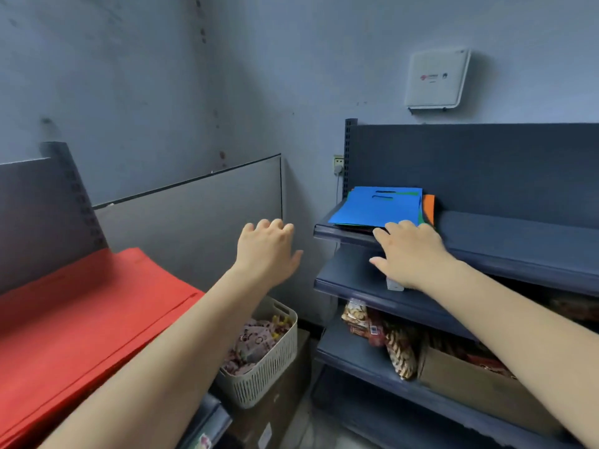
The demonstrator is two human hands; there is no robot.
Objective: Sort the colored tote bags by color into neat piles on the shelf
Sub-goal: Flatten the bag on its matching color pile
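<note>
Nearest the camera, at the near left, lies a broad pile of red tote bags, flat on the left shelf. The mixed stack of tote bags sits far right of it, on the top board of the right shelf, a blue bag on top with green and orange edges showing beneath and beside it; its long side runs left to right along the shelf edge. The right hand is the nearer of the 2: its fingers, loosely spread and holding nothing, reach the stack's near edge. The left hand hangs in the air between the 2 shelves, fingers relaxed and empty. Below it stands a slatted basket of wrapped snacks. A white box hangs on the grey wall.
</note>
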